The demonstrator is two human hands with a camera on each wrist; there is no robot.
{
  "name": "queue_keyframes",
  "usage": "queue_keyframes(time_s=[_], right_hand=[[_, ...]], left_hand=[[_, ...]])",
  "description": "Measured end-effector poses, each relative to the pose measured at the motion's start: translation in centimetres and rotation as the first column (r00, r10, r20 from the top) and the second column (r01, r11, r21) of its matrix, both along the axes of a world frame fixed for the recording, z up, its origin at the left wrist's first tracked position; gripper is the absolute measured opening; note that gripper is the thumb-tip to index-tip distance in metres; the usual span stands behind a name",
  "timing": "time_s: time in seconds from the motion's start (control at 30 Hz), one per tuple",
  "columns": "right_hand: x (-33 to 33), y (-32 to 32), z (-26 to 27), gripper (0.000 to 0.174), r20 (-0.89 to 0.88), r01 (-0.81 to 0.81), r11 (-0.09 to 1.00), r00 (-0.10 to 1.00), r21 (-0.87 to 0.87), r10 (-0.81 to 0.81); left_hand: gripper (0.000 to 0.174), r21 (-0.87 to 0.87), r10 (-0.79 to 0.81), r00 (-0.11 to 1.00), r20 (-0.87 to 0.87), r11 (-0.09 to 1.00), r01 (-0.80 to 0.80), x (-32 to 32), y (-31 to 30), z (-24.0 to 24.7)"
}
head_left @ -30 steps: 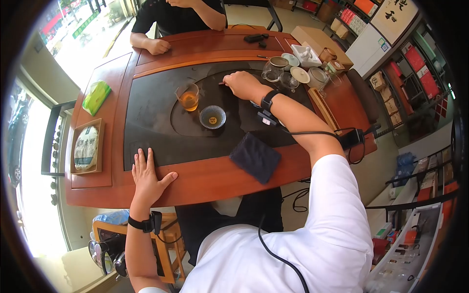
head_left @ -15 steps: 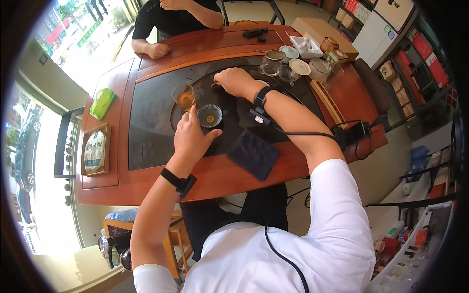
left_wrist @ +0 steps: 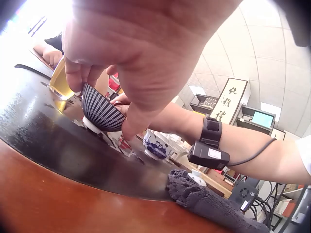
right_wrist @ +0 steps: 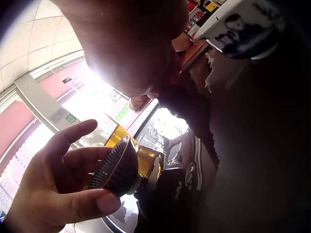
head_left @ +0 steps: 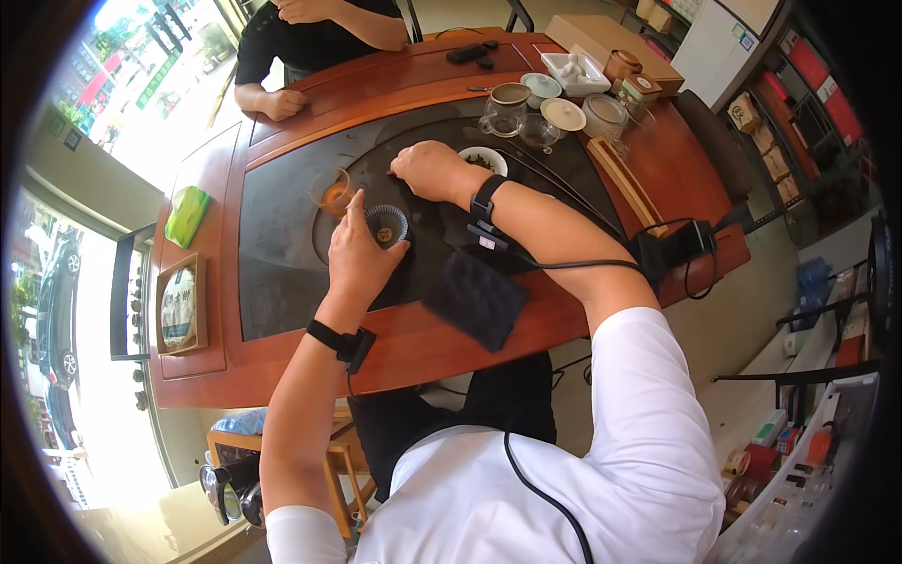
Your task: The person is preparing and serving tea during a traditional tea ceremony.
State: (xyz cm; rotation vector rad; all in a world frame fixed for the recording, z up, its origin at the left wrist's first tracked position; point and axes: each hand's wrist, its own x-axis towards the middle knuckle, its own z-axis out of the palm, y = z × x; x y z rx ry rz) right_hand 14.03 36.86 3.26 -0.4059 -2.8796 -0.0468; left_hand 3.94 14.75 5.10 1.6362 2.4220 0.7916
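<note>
My left hand (head_left: 353, 261) holds a small striped teacup (head_left: 385, 226) between thumb and fingers, its foot close over the dark tea tray (head_left: 282, 282) in the left wrist view. Just behind the cup stands a clear glass pitcher (head_left: 334, 194) of amber tea, beside my left fingertips. Over the tray's middle, my right hand (head_left: 430, 171) has its fingers curled, with a small reddish-brown thing at the fingertips, mostly hidden. Next to the right wrist sits a white bowl (head_left: 483, 161) with tea leaves inside; its outside shows blue figures (right_wrist: 248, 29) in the right wrist view.
A dark folded cloth (head_left: 476, 299) lies at the tray's near edge. Glass pots (head_left: 507, 110), lids and a white dish (head_left: 575, 73) crowd the back right. A boxed tea cake (head_left: 181, 303) and a green packet (head_left: 188, 216) lie left. Another person (head_left: 319, 38) sits opposite.
My left hand has come off the table's near edge, reached forward to the striped teacup and taken hold of it. My right hand has moved a little left over the tray.
</note>
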Motion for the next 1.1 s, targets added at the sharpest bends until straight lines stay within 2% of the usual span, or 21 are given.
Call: queue_keyframes(time_s=[0.03,0.13,0.17,0.27,0.3,0.4,0.47,0.53,0.6,0.73,0.87,0.93,0.97,1.1], right_hand=[[0.3,-0.8,0.5,0.026,0.057,0.002,1.0,0.998,0.024,-0.003],[1.8,-2.3,0.3,0.026,0.02,-0.08,0.996,0.997,-0.025,0.081],[2.4,-2.8,-0.4,0.024,-0.04,-0.136,0.99,0.99,-0.027,0.135],[4.6,-5.7,1.3,0.015,-0.058,-0.221,0.969,0.975,-0.107,0.216],[4.8,-6.1,2.4,0.015,-0.019,-0.229,0.951,0.973,-0.206,0.23],[2.4,-3.5,1.9,0.02,-0.09,-0.178,0.967,0.982,-0.184,0.164],[0.0,-0.9,0.9,0.018,-0.204,-0.096,0.988,0.977,-0.12,0.07],[-1.4,-0.3,1.0,0.019,-0.099,0.009,0.991,0.995,-0.136,-0.023],[-1.4,-0.8,-0.1,0.02,-0.133,-0.1,0.987,0.988,-0.123,0.084],[2.3,-4.4,-0.2,0.02,-0.177,-0.325,0.936,0.938,-0.136,0.299],[4.8,-6.9,2.5,0.019,-0.029,-0.32,0.912,0.946,-0.258,0.323],[4.0,-6.5,3.2,0.018,-0.01,-0.309,0.907,0.948,-0.285,0.319],[3.3,-6.4,3.0,0.017,-0.102,-0.294,0.91,0.956,-0.293,0.276],[1.8,-6.9,1.0,0.018,-0.064,-0.311,0.933,0.95,-0.181,0.304]], left_hand=[[0.108,-0.018,0.004,1.0,0.018,1.0,-0.004,0.1,-0.2,0.4],[0.108,-0.029,0.02,0.998,0.053,0.999,-0.018,0.2,-0.9,1.2],[0.108,-0.025,0.028,0.998,0.062,0.999,-0.026,0.1,-1.2,1.3],[0.107,0.035,0.033,0.999,0.026,0.999,-0.034,-0.7,-2.4,1.1],[0.106,0.05,0.03,0.999,0.01,0.998,-0.031,-0.9,-2.8,1.1],[0.106,0.058,0.028,1.0,0.004,0.998,-0.028,-1.7,-3.9,1.1],[0.105,0.037,0.056,0.998,0.007,0.998,-0.057,-2.0,-4.6,1.2],[0.105,0.04,0.076,0.997,-0.023,0.996,-0.075,-2.5,-4.9,1.5],[0.104,0.043,0.095,0.993,-0.07,0.995,-0.092,-3.0,-5.8,1.3],[0.105,0.047,0.084,0.996,-0.031,0.995,-0.083,-3.9,-6.4,1.1],[0.105,0.033,0.085,0.996,-0.019,0.996,-0.084,-3.6,-6.3,1.5],[0.105,0.03,0.084,0.996,-0.019,0.996,-0.084,-3.5,-6.4,1.5],[0.105,0.03,0.078,0.997,-0.015,0.997,-0.077,-3.4,-6.5,1.5],[0.105,0.006,0.083,0.997,0.002,0.997,-0.083,-2.9,-6.6,2.1]])
